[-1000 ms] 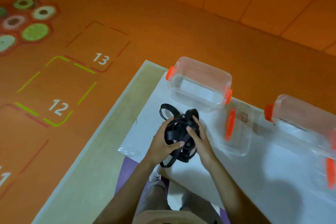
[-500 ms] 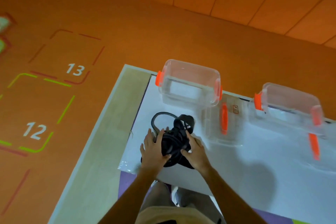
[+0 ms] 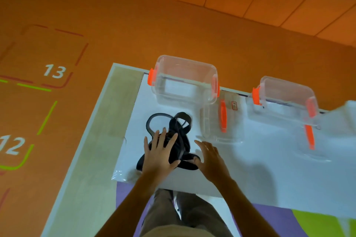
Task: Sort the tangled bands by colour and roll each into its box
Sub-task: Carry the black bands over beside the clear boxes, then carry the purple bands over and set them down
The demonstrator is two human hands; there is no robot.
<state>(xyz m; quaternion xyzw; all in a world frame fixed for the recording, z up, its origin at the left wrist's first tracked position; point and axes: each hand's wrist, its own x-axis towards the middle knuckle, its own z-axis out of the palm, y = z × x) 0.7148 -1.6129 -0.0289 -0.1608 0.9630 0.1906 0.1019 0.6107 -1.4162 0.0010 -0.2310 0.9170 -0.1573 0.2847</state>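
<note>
On the white sheet (image 3: 250, 159), the left hand (image 3: 159, 158) presses flat, fingers spread, on the tangle of dark bands (image 3: 180, 140); the right hand (image 3: 211, 159) lies open beside it, thumb perhaps touching a loop; pinning the mass, then teasing one loop free, looks wisest.

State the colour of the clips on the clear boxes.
The clips are orange; the head view shows them best.

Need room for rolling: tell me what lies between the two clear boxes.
A clear lid with an orange handle lies flat between the left box and right box, head view.
</note>
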